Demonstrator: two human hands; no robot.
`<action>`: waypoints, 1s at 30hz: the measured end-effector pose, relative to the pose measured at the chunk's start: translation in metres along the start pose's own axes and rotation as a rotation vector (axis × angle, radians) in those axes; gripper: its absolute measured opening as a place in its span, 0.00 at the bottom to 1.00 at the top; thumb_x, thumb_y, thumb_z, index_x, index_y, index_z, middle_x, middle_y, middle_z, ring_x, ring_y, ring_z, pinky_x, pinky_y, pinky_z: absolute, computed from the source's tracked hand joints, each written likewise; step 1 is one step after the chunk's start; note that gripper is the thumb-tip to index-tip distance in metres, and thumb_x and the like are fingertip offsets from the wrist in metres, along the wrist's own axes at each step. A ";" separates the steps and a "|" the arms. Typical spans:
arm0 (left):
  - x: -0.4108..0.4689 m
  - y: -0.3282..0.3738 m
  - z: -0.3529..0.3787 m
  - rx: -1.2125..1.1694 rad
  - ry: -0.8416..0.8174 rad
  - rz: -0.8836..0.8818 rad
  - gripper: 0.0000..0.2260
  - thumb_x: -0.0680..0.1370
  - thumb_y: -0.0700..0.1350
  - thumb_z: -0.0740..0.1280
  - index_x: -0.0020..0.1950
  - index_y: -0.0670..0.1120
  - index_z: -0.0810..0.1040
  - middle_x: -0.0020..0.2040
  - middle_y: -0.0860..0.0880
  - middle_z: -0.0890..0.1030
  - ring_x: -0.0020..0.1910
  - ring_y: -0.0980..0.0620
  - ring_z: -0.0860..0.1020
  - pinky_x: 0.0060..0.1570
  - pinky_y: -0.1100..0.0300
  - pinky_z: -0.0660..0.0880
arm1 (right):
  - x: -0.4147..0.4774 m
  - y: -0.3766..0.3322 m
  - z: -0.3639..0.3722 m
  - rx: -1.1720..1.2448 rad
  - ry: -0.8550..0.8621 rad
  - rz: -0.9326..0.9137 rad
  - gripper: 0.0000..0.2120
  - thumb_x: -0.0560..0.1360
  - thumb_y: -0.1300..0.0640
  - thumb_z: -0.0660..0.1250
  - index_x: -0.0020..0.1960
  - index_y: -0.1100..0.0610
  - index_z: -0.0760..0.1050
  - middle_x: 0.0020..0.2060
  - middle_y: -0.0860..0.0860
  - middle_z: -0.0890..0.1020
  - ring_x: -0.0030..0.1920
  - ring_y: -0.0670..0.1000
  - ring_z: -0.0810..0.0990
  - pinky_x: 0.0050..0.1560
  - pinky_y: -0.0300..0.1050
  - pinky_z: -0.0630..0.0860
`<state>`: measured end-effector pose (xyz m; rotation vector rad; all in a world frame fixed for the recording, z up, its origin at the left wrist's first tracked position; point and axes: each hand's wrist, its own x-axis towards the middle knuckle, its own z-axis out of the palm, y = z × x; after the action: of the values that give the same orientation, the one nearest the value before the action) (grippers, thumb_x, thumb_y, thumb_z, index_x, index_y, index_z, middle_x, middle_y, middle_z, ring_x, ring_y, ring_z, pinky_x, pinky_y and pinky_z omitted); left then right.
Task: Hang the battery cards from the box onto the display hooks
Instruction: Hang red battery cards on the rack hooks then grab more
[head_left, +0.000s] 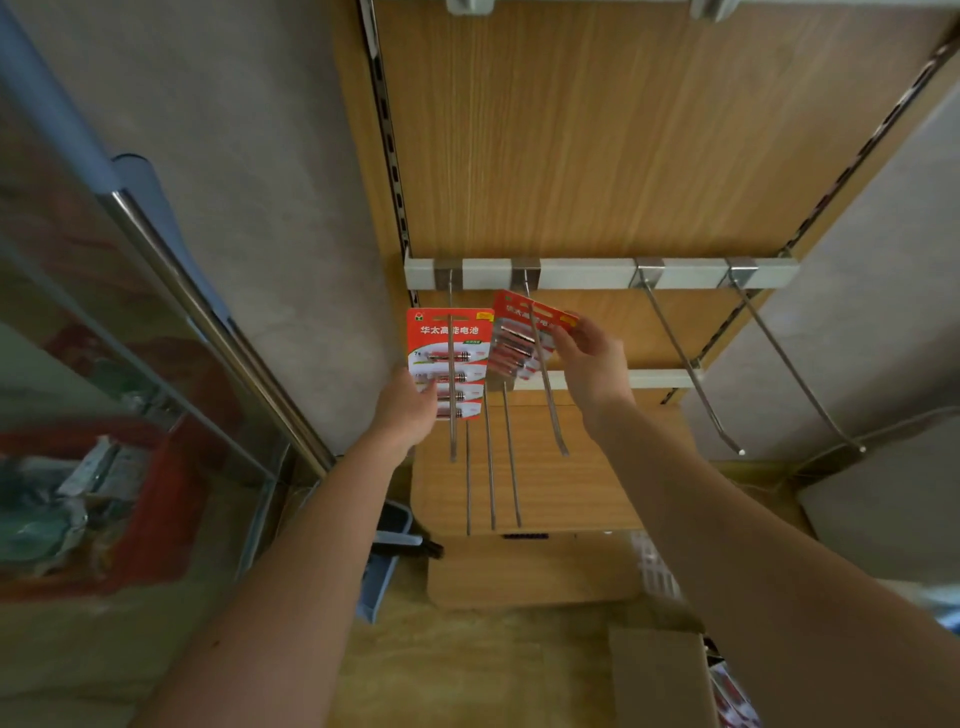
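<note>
Mid-hang, and on two cards at once. Pinched the left battery card (450, 358) at its lower edge with the left hand (408, 410), thumb on the printed face and fingers curled behind. Looked already threaded on the leftmost hook (452, 441), with the wire running down across the print. Gripped the right battery card (519, 332) by its top corner with the right hand (589, 358), fingertips closed on the cardboard. Held it tilted and blurred against the second hook (554, 415). Could not tell whether it was through the hang hole or only laid against it.

Judged the step as seating that second card. Called for next, most likely: lining the slot up with the hook, sliding the card back toward the white rail (597, 273), easing both grips off, then reaching down to the cardboard box (660, 675) at lower right for more.

Around it all: a wood-grain back panel (597, 130) between slotted metal uprights (389, 135). Hung nothing yet on the third hook (688, 364) or the fourth hook (789, 364). Showed a lower rail (654, 378) beneath, with more bare wires below. Off to the left, a grey wall (260, 156) and a glass case with a chrome bar (208, 312). Down on the floor, a blue-grey plastic pan (384, 551), a dustpan perhaps.
</note>
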<state>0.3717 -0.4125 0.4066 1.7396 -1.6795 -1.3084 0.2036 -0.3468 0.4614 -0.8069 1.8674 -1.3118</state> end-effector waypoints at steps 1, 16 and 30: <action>0.001 -0.004 0.000 0.021 0.011 0.005 0.11 0.80 0.46 0.60 0.61 0.45 0.69 0.54 0.48 0.77 0.47 0.53 0.78 0.33 0.66 0.69 | -0.004 0.001 -0.002 0.014 -0.009 -0.001 0.19 0.79 0.57 0.60 0.69 0.55 0.67 0.63 0.51 0.76 0.63 0.50 0.74 0.57 0.42 0.71; -0.169 -0.048 0.107 0.470 -0.110 0.154 0.08 0.79 0.41 0.60 0.56 0.46 0.75 0.53 0.49 0.80 0.51 0.51 0.78 0.48 0.57 0.76 | -0.139 0.137 -0.127 -0.448 -0.164 0.146 0.12 0.76 0.61 0.62 0.58 0.55 0.77 0.53 0.52 0.82 0.54 0.52 0.79 0.56 0.43 0.73; -0.316 -0.042 0.376 0.586 -0.297 0.080 0.08 0.79 0.43 0.59 0.54 0.47 0.76 0.52 0.49 0.82 0.48 0.50 0.79 0.43 0.60 0.73 | -0.203 0.286 -0.399 -0.723 -0.325 0.329 0.12 0.75 0.59 0.60 0.51 0.46 0.79 0.51 0.52 0.83 0.54 0.55 0.80 0.50 0.42 0.74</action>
<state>0.1386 0.0081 0.2987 1.8053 -2.4688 -1.1528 -0.0391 0.1052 0.3228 -0.9390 2.0901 -0.2589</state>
